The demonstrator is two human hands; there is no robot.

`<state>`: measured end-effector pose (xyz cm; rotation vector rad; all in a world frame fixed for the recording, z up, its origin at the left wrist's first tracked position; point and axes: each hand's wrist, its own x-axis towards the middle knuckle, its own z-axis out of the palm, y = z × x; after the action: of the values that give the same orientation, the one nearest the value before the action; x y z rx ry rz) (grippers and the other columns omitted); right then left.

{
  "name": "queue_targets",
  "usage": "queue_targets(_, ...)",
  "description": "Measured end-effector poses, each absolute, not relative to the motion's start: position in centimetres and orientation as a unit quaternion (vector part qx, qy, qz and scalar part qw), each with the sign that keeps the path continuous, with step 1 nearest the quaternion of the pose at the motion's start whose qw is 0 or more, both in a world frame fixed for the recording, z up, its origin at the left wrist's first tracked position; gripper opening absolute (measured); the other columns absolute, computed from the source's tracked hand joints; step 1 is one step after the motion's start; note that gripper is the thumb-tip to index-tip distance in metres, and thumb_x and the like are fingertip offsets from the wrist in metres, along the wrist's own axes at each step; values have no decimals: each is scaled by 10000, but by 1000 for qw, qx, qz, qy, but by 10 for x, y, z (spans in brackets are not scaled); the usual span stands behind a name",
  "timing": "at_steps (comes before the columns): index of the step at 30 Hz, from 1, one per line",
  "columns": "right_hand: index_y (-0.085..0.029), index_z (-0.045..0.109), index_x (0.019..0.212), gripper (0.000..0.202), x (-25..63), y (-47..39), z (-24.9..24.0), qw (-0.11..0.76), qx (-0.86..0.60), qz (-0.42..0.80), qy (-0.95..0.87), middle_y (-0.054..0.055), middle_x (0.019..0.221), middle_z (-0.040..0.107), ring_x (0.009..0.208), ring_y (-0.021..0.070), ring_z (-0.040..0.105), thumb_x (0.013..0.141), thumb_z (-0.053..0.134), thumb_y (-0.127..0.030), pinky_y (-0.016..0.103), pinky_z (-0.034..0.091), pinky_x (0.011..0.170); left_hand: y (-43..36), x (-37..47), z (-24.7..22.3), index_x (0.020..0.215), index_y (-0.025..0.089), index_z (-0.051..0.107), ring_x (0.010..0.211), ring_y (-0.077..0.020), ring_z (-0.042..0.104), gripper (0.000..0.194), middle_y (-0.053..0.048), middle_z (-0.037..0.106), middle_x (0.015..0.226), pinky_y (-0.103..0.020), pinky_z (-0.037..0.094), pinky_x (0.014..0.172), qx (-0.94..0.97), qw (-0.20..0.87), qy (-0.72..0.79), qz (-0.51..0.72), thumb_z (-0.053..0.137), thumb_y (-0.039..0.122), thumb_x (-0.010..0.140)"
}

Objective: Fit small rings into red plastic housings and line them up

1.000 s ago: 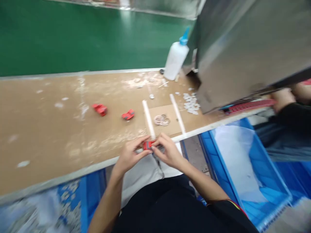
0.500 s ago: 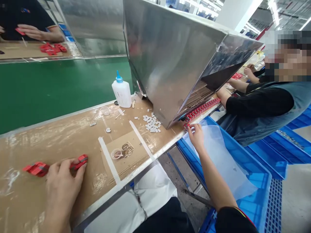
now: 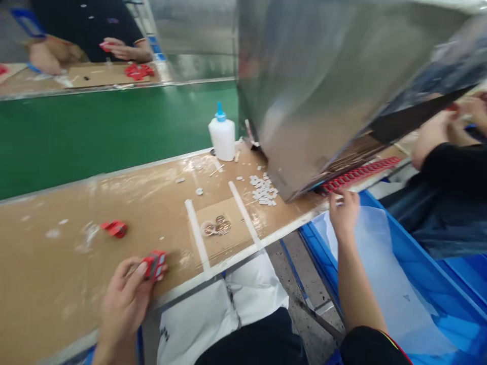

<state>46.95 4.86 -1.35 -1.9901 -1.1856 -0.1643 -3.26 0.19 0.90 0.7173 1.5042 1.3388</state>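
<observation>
My left hand (image 3: pixel 127 291) grips a small red piece (image 3: pixel 155 264) with dark and pale blue panels, which looks like a toy vehicle, just above the table. Beyond it, another red piece (image 3: pixel 114 228) lies on the brown tabletop. My right hand (image 3: pixel 344 213) is at the near end of a row of red pieces (image 3: pixel 361 174) lined up under the metal hood. Its fingers are curled together, and what they hold, if anything, is hidden.
A metal hood (image 3: pixel 315 91) stands on the cardboard-covered table (image 3: pixel 152 203). Near it are a white bottle (image 3: pixel 222 138), small white pieces (image 3: pixel 264 190) and metal rings (image 3: pixel 221 226). A blue crate (image 3: pixel 422 258) with plastic sheeting sits at right. Co-workers' hands show across the green belt (image 3: pixel 114 132) and at right.
My view has swung left. My left hand has lifted and turned the red piece, leaving the other one behind on the table. My right hand remains by the row's end.
</observation>
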Motion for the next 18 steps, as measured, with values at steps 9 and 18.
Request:
queue_targets(9, -220, 711, 878, 241, 339, -33, -28, 469, -665, 142, -564, 84, 848, 709, 759, 249, 662, 908, 647, -451, 377, 517, 685, 14, -21, -8, 929, 206, 589, 746, -110, 662, 583, -11, 727, 935, -229, 532, 708, 271, 584, 486, 591, 975, 389, 532)
queue_targets(18, -219, 685, 1007, 161, 242, 15, -9, 407, -523, 254, -705, 64, 891, 697, 714, 190, 648, 949, 608, -348, 305, 535, 611, 2, -19, -22, 1001, 176, 625, 929, -204, 736, 438, -70, 754, 974, -326, 570, 887, 392, 535, 518, 540, 859, 412, 716)
